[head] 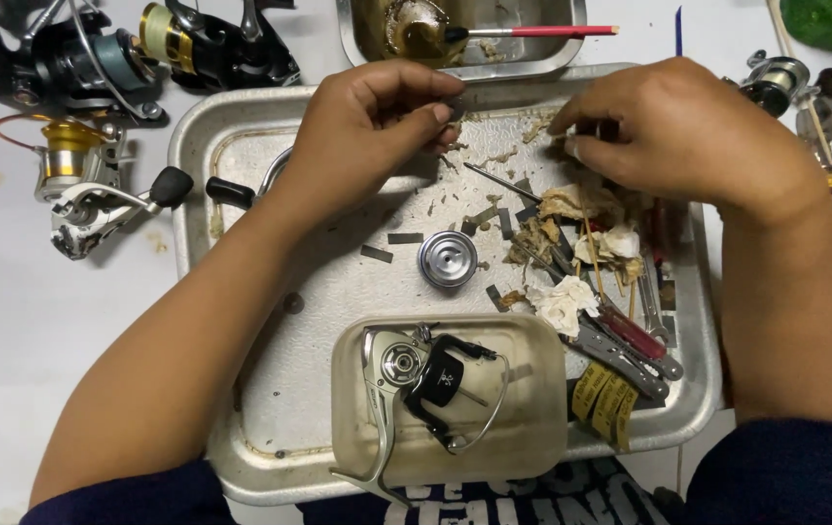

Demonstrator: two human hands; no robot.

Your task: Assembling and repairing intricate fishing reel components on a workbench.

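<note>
My left hand [367, 131] hovers over the far part of a dented metal tray [241, 165], its fingertips pinched on a small dark part [455, 105]. My right hand [678, 131] reaches in from the right, fingers curled down onto the tray's far right among scraps of dirty tissue [571, 199]; what it grips is hidden. Between the hands lies a thin metal rod [498, 182]. A round silver spool cap [447, 259] rests mid-tray. Nearer me, a clear plastic tub [357, 428] holds a silver and black fishing reel body [421, 374].
Several fishing reels [85, 107] lie on the white table left of the tray, another reel [776, 83] at far right. A second metal tray [532, 53] behind holds grease and a red-handled brush [542, 31]. Pliers and small tools [620, 340] crowd the tray's right side.
</note>
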